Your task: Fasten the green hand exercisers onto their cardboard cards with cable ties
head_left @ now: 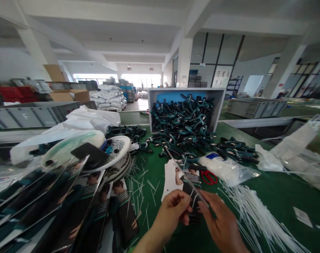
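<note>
My right hand [220, 219] grips a printed backing card [181, 168], tilted and seen almost edge-on. My left hand [173, 207] is closed in a pinch beside the card's lower part, on a thin white cable tie [193, 197] that curves against the card. The tie's end is hidden by my fingers. Behind both hands lies a stack of similar cards [168, 177]. A pair of red-handled scissors [209, 177] rests just beyond my right hand. To the right, many loose white cable ties [255, 211] are spread over the green table [153, 168].
A grey crate [221, 109] lies tipped toward me, dark green-handled pliers [183, 119] spilling out. Carded tools [67, 207] pile up at left, near a round white tray [123, 146] of small metal parts. Plastic bags [225, 168] lie at right; cut tie ends litter the middle.
</note>
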A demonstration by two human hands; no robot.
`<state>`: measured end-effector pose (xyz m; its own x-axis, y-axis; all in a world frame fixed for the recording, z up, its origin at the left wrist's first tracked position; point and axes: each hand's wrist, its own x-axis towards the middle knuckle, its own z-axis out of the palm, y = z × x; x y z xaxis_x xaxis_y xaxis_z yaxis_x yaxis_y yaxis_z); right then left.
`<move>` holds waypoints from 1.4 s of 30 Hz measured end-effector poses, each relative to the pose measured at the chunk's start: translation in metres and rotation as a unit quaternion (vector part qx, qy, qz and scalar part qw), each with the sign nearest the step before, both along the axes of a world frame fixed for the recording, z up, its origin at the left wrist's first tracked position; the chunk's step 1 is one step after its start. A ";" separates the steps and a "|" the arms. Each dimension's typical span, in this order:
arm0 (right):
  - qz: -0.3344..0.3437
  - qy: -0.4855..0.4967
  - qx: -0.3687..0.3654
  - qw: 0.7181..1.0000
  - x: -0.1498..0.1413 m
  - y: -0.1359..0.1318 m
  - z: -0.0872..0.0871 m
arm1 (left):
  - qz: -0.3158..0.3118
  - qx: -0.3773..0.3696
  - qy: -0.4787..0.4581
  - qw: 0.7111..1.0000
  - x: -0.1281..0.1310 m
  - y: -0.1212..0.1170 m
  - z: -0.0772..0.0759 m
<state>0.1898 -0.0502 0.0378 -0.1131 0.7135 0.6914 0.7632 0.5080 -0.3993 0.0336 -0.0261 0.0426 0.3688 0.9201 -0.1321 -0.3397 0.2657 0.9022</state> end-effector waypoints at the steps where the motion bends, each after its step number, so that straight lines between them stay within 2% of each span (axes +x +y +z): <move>1: 0.005 0.002 0.000 1.000 0.000 0.000 0.000 | -0.007 -0.008 0.003 1.000 0.000 0.000 0.001; 12: 0.017 0.005 0.000 1.000 0.002 0.000 -0.001 | -0.010 -0.017 0.019 1.000 0.002 -0.001 0.006; 16: 0.014 0.013 0.001 1.000 0.001 0.001 0.001 | 0.011 -0.011 0.007 1.000 0.000 -0.003 0.008; 24: 0.021 -0.037 0.034 0.998 -0.001 0.000 -0.003 | 0.023 -0.006 0.002 1.000 0.002 -0.005 0.012; 28: 0.027 -0.103 0.081 0.991 -0.005 0.000 -0.002 | 0.066 0.006 -0.034 0.997 0.005 -0.009 0.009; 32: 0.037 -0.193 0.125 0.973 -0.009 0.000 -0.004 | 0.142 0.041 -0.075 0.986 0.000 -0.012 0.006; 34: 0.038 -0.221 0.134 0.965 -0.012 0.000 -0.008 | 0.163 0.084 -0.025 0.983 -0.007 -0.012 0.004; 36: 0.031 -0.239 0.133 0.961 -0.016 0.001 -0.014 | 0.152 0.131 0.100 0.975 -0.016 -0.011 0.003; 39: 0.023 -0.260 0.123 0.957 -0.024 0.004 -0.019 | 0.102 0.169 0.283 0.939 -0.032 -0.006 0.001; 41: 0.027 -0.272 0.105 0.956 -0.029 0.005 -0.020 | 0.097 0.184 0.335 0.919 -0.042 -0.002 -0.001; 42: 0.027 -0.274 0.091 0.957 -0.031 0.006 -0.020 | 0.117 0.192 0.350 0.909 -0.047 0.001 -0.002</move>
<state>0.1592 -0.0446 0.0177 -0.5270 0.5705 0.6299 0.8039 0.5750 0.1519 -0.0129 -0.0255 0.0403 0.1053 0.9905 0.0880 0.3474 -0.1195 0.9301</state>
